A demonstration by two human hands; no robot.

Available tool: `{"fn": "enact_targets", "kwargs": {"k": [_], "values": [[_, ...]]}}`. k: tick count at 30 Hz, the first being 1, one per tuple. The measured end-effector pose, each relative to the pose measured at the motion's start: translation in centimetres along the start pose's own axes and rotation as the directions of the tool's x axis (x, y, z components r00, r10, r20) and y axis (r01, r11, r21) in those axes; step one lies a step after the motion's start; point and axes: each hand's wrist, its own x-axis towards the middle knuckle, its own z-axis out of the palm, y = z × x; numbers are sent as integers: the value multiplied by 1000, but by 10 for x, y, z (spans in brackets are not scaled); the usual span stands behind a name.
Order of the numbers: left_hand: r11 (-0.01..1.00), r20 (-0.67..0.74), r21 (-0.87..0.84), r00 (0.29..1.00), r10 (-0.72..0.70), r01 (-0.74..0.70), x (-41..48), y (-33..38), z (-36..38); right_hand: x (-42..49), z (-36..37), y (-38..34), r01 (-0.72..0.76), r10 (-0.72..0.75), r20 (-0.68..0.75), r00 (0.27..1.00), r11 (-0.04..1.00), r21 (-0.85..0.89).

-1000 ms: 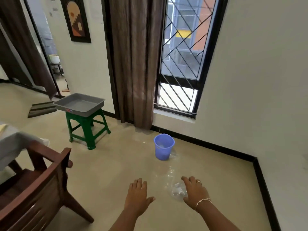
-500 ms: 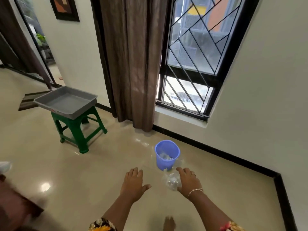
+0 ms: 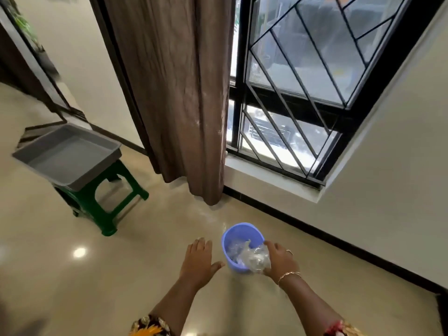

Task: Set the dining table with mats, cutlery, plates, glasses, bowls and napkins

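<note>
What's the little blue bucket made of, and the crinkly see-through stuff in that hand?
The blue bucket is probably plastic: smooth, evenly coloured, thin rim. The crinkly stuff looks like thin clear plastic film, crumpled and glinting, held by the right hand.

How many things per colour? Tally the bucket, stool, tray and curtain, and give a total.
Blue: 1, bucket
Green: 1, stool
Grey: 1, tray
Brown: 1, curtain
Total: 4
</note>
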Motion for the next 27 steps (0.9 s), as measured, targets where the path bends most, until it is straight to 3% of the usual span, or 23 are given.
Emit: {"fn": "enact_targets", "kwargs": {"k": [5, 7, 10, 16, 18, 24, 27], "values": [[998, -45, -61, 999, -15, 12, 77, -12, 21, 79, -4, -2, -28, 27, 61, 998, 1000, 11], [995, 78, -95, 997, -12, 20, 116, -21, 41, 116, 5, -1, -52, 51, 81, 995, 999, 10], [982, 82, -187, 996, 19, -3, 170, -32, 86, 172, 32, 2, -95, 96, 159, 983, 995, -14], [970, -80, -232, 995, 61, -78, 261, -53, 172, 291, 103, 3, -130, 151, 289, 945, 988, -89], [968, -116, -238, 992, 53, -79, 280, -58, 191, 321, 122, 3, -149, 169, 317, 933, 985, -87], [978, 15, -198, 998, 68, -64, 308, -72, 215, 370, 144, 12, -251, 266, 436, 860, 964, -92], [981, -16, -176, 997, 81, -82, 307, -75, 206, 364, 127, 13, -241, 261, 387, 884, 965, -100]]}}
